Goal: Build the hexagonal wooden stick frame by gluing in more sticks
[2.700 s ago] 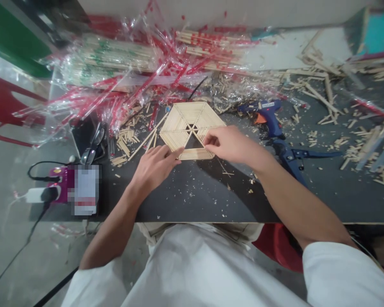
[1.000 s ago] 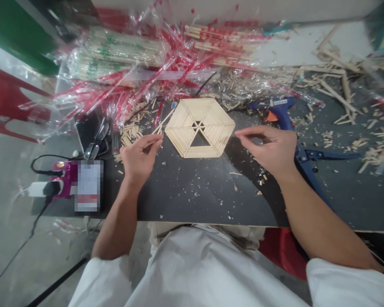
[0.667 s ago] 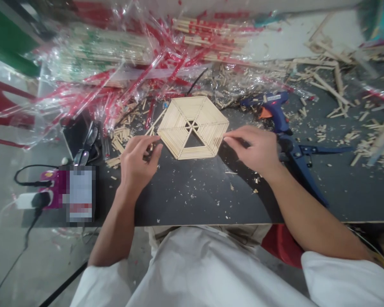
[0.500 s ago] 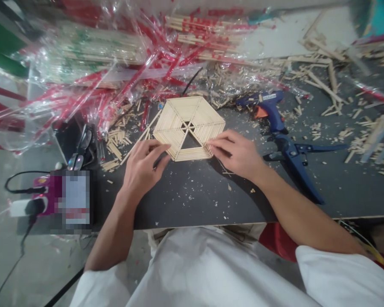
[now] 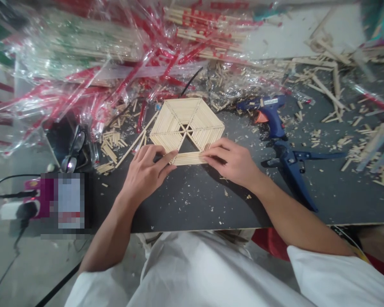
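A hexagonal panel of pale wooden sticks lies on the dark table, with spokes meeting near its centre. Its near section has a triangular gap above a band of several sticks. My left hand pinches the panel's near left corner between thumb and fingers. At the near right corner, the fingertips of my right hand are closed on the end of that band. The fingers partly cover both corners.
Right of the panel lie a blue glue gun and a blue cutter. Plastic-wrapped sticks fill the back; offcuts, glasses and a power strip are at left.
My right hand's fingertips have moved slightly left and down along the near right corner. My left thumb and fingers have come closer together on the left corner. The view has shifted slightly.
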`<state>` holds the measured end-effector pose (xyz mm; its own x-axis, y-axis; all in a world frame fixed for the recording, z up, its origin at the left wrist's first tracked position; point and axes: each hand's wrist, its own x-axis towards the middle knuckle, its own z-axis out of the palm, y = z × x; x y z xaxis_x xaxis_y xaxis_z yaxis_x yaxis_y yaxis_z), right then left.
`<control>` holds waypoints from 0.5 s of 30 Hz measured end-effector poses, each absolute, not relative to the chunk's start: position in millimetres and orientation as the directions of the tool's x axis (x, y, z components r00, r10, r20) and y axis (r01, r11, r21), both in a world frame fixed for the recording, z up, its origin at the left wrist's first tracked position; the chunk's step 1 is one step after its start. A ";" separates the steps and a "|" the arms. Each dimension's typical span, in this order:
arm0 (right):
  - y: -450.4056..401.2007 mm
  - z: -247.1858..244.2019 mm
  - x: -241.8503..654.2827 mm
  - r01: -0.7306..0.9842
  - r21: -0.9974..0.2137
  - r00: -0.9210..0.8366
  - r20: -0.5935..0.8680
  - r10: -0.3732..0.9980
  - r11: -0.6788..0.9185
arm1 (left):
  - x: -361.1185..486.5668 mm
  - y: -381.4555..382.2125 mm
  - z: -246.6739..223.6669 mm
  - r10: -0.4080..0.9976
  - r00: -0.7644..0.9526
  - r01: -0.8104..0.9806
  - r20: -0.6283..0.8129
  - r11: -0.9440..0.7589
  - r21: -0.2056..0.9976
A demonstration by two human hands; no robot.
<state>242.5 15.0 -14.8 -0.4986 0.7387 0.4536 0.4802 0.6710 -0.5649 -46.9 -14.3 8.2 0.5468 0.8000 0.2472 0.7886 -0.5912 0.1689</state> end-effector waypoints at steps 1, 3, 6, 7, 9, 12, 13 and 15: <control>15.2 -13.9 242.5 0.478 -0.584 -0.489 0.443 0.751 0.656 | -47.2 -14.2 8.2 0.799 0.549 0.788 0.246 -0.593 0.166; 15.1 -12.6 242.5 0.483 -0.612 -0.469 0.423 0.775 0.626 | -47.8 -14.0 8.3 0.799 0.547 0.790 0.250 -0.591 0.161; 13.6 -11.9 242.3 0.491 -0.600 -0.476 0.423 0.772 0.631 | -47.7 -14.4 8.8 0.795 0.547 0.789 0.262 -0.594 0.154; 13.0 -11.8 242.3 0.495 -0.578 -0.491 0.429 0.758 0.648 | -47.3 -14.7 8.9 0.792 0.548 0.788 0.268 -0.597 0.153; 12.1 -11.8 242.2 0.508 -0.531 -0.520 0.438 0.733 0.678 | -46.3 -15.7 8.6 0.790 0.550 0.784 0.269 -0.600 0.161; 12.2 -10.6 241.9 0.530 -0.476 -0.547 0.441 0.712 0.702 | -44.3 -17.5 6.6 0.801 0.541 0.783 0.256 -0.591 0.196; 12.6 -10.0 241.6 0.537 -0.457 -0.562 0.434 0.704 0.709 | -43.7 -18.0 5.8 0.807 0.535 0.784 0.251 -0.585 0.207; 13.7 -9.0 240.8 0.551 -0.420 -0.592 0.413 0.693 0.721 | -42.6 -18.8 4.3 0.816 0.521 0.790 0.250 -0.572 0.220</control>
<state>240.8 13.7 -9.0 -0.5917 0.6925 0.4127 0.5510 0.7211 -0.4201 -42.6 -18.8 4.3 0.5212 0.8159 0.2503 0.7903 -0.5721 0.2195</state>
